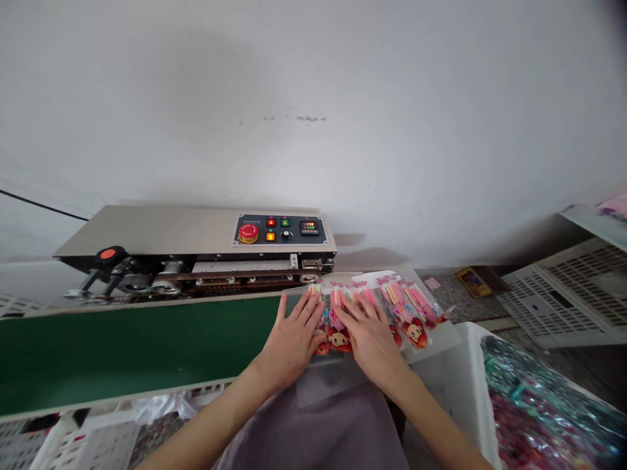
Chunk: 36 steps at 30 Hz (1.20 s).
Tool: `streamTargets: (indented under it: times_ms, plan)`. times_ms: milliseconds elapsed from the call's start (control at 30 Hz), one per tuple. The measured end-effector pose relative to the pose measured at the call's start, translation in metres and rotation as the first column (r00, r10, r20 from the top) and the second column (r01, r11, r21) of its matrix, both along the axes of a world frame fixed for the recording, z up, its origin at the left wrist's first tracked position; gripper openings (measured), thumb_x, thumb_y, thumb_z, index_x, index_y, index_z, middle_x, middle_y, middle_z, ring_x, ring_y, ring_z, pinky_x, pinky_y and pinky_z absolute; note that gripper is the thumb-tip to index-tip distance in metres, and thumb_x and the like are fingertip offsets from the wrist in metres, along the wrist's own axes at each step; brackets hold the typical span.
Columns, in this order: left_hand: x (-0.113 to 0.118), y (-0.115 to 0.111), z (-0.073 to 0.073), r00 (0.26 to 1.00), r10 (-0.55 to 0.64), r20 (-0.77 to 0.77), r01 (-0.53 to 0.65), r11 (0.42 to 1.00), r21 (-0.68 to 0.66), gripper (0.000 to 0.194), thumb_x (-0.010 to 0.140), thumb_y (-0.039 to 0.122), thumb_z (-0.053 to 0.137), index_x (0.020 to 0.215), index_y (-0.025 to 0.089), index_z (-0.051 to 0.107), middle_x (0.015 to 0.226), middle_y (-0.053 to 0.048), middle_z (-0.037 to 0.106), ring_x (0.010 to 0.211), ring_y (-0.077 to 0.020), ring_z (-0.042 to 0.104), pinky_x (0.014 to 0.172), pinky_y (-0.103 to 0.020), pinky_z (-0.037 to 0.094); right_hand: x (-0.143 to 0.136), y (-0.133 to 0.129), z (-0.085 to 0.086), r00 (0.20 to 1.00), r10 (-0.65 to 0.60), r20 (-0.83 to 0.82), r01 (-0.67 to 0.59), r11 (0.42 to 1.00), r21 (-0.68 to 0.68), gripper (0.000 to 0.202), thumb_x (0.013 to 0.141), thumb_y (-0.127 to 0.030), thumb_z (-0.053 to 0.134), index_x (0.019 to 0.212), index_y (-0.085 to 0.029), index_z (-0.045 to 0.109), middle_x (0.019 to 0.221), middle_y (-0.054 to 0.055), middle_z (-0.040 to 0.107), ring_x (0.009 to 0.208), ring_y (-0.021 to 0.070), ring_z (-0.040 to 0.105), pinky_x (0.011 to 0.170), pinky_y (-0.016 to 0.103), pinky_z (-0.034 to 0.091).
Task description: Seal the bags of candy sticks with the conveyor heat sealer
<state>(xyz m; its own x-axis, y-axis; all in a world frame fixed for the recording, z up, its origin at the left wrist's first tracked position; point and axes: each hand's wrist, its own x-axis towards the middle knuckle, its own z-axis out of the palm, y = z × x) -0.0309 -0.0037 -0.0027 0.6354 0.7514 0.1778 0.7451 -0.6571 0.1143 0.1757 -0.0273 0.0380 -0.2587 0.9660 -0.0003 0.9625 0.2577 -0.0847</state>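
My left hand (294,333) lies flat with its fingers spread, over a clear plastic packet at the right end of the green conveyor belt (147,346). Beside it my right hand (369,333) also rests flat, fingers stretched over more packets. Between the two hands shows a packet (337,326) with pink sticks and a red-haired cartoon head. Further right, packets of the same kind (406,313) lie in a row, partly overlapping. The hands hide parts of several packets. Behind the belt stands a band sealing machine (196,232).
The machine's panel has a red stop button (248,233) and a lit display (309,227). A white foam box (473,365) with shiny wrapped pieces stands at the lower right. Plastic crates (563,294) and a small box (477,282) lie behind it. A wall (313,150) closes the back.
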Motion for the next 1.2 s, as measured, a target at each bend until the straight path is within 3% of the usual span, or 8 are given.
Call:
streamTargets:
  times_ms: [200, 267, 433, 633, 833, 933, 1067, 1200]
  plan:
    - [-0.009, -0.005, 0.023, 0.982, 0.187, -0.008, -0.187, 0.982, 0.017, 0.049, 0.105, 0.041, 0.034, 0.142, 0.016, 0.054, 0.155, -0.015, 0.045, 0.147, -0.0344, 0.035, 0.12, -0.067, 0.013, -0.013, 0.002, 0.004, 0.998, 0.052, -0.038, -0.051, 0.998, 0.023, 0.052, 0.096, -0.01, 0.038, 0.142, -0.029, 0.056, 0.154, 0.002, 0.048, 0.143, 0.0293, 0.038, 0.116, 0.053, 0.03]
    - [-0.001, -0.002, 0.026, 0.986, 0.166, 0.007, -0.166, 0.986, 0.002, 0.048, 0.105, 0.037, 0.032, 0.142, 0.016, 0.054, 0.153, -0.014, 0.048, 0.145, -0.033, 0.037, 0.12, -0.066, 0.013, -0.011, 0.002, 0.006, 0.999, 0.031, -0.037, -0.03, 0.999, 0.037, 0.046, 0.1, -0.02, 0.04, 0.144, -0.027, 0.054, 0.154, 0.003, 0.048, 0.143, 0.03, 0.039, 0.115, 0.053, 0.033]
    - [0.027, 0.006, 0.007, 0.997, -0.075, 0.033, 0.075, 0.997, 0.002, 0.055, 0.107, 0.042, 0.024, 0.154, 0.017, 0.035, 0.162, -0.01, 0.034, 0.152, -0.0258, 0.025, 0.122, -0.061, 0.013, 0.004, -0.001, 0.008, 0.994, -0.1, 0.053, 0.102, 0.994, -0.026, 0.047, 0.102, -0.037, 0.043, 0.146, -0.021, 0.051, 0.155, 0.008, 0.045, 0.143, 0.0313, 0.039, 0.11, 0.051, 0.041]
    - [0.02, 0.006, -0.007, 1.0, -0.017, 0.014, 0.017, 1.0, 0.018, 0.056, 0.106, 0.044, 0.023, 0.156, 0.018, 0.033, 0.165, -0.01, 0.025, 0.154, -0.0252, 0.016, 0.122, -0.063, 0.009, 0.001, -0.004, 0.001, 0.987, -0.13, 0.099, 0.131, 0.991, -0.009, 0.05, 0.101, -0.037, 0.044, 0.149, -0.02, 0.047, 0.16, 0.01, 0.036, 0.148, 0.0326, 0.03, 0.104, 0.05, 0.045]
    - [-0.013, 0.004, 0.014, 0.996, 0.086, -0.025, -0.086, 0.996, -0.001, 0.052, 0.105, 0.038, 0.03, 0.151, 0.017, 0.043, 0.16, -0.014, 0.037, 0.15, -0.0312, 0.03, 0.121, -0.066, 0.01, -0.025, 0.001, 0.009, 0.996, -0.091, -0.002, 0.091, 0.996, -0.025, 0.05, 0.101, -0.038, 0.047, 0.147, -0.019, 0.049, 0.158, 0.011, 0.041, 0.146, 0.0334, 0.035, 0.107, 0.05, 0.043]
    - [-0.015, 0.002, 0.029, 0.987, 0.159, -0.01, -0.159, 0.987, -0.018, 0.05, 0.105, 0.038, 0.032, 0.145, 0.015, 0.051, 0.155, -0.015, 0.044, 0.146, -0.0348, 0.037, 0.12, -0.066, 0.011, -0.024, 0.005, 0.017, 0.992, -0.065, -0.107, 0.058, 0.996, -0.07, 0.05, 0.102, -0.039, 0.044, 0.147, -0.017, 0.049, 0.156, 0.009, 0.045, 0.143, 0.0293, 0.039, 0.111, 0.045, 0.041]
    - [0.013, 0.0, 0.032, 1.0, 0.024, 0.019, -0.022, 0.997, -0.075, 0.05, 0.106, 0.033, 0.027, 0.147, 0.014, 0.047, 0.155, -0.013, 0.046, 0.146, -0.0293, 0.038, 0.122, -0.062, 0.011, -0.007, 0.008, 0.02, 0.992, -0.047, -0.118, 0.034, 0.994, -0.107, 0.045, 0.104, -0.033, 0.039, 0.142, -0.017, 0.056, 0.153, 0.007, 0.049, 0.13, 0.0256, 0.051, 0.11, 0.04, 0.042]
    - [0.036, 0.001, 0.014, 0.996, -0.083, 0.044, 0.087, 0.992, -0.09, 0.056, 0.107, 0.041, 0.021, 0.155, 0.013, 0.034, 0.161, -0.012, 0.035, 0.15, -0.0269, 0.029, 0.122, -0.062, 0.013, 0.004, 0.007, 0.017, 0.99, -0.12, 0.071, 0.125, 0.989, -0.074, 0.044, 0.101, -0.027, 0.042, 0.141, -0.018, 0.057, 0.152, 0.01, 0.05, 0.118, 0.0298, 0.056, 0.1, 0.045, 0.048]
